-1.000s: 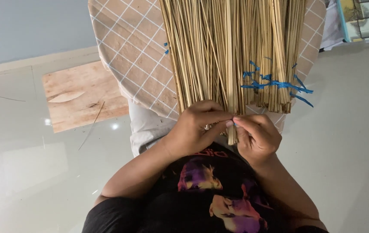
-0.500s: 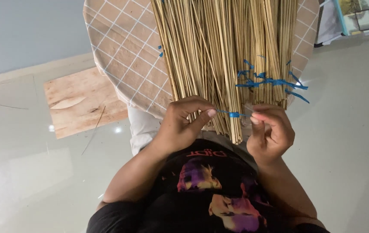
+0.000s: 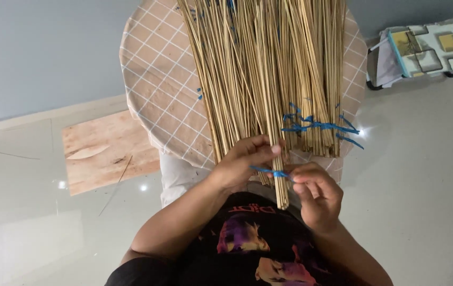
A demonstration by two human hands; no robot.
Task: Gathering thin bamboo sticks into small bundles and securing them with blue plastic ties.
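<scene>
The thin yellow sticks (image 3: 269, 79) lie lengthwise away from the person, cut ends toward the body, on a round checked table (image 3: 157, 90); the left hand (image 3: 242, 164) pinches one small bundle, and the right hand (image 3: 316, 196) pinches a blue string (image 3: 269, 172) wrapped around it; more blue string (image 3: 316, 126) ties the neighbouring sticks.

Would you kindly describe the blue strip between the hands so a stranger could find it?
Start at the checked round table covered in straw sticks. Below its near edge, the blue strip stretches between both hands around a few protruding sticks, apart from the knotted blue ties higher up.
</scene>
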